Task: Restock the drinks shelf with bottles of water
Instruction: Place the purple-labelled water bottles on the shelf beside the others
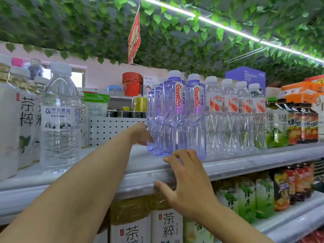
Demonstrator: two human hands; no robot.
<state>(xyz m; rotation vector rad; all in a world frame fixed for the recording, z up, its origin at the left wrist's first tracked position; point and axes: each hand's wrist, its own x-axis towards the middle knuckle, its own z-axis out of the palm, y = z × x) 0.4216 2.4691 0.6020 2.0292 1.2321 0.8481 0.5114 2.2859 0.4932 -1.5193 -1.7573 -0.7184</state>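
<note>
Head view, drinks aisle. Pale grey upper shelf [228, 163] carries a cluster of purple-tinted clear plastic water bottles with white caps and red "Ganten" lettering [172, 116], standing upright near the front edge. Left hand [141, 133] reaches in from the left; fingers touch the lower side of the rearmost purple bottles, though whether they close round one I cannot tell. Right hand [188, 179] is spread loose, grasping nothing, fingertips at the base of the front bottle, thumb against the shelf lip. Just right: a row of clear ribbed water bottles with red-and-white labels [235, 116]. Far left: a large clear bottle with blue-printed label [60, 118]. Lower shelf holds tea bottles [166, 223].
</note>
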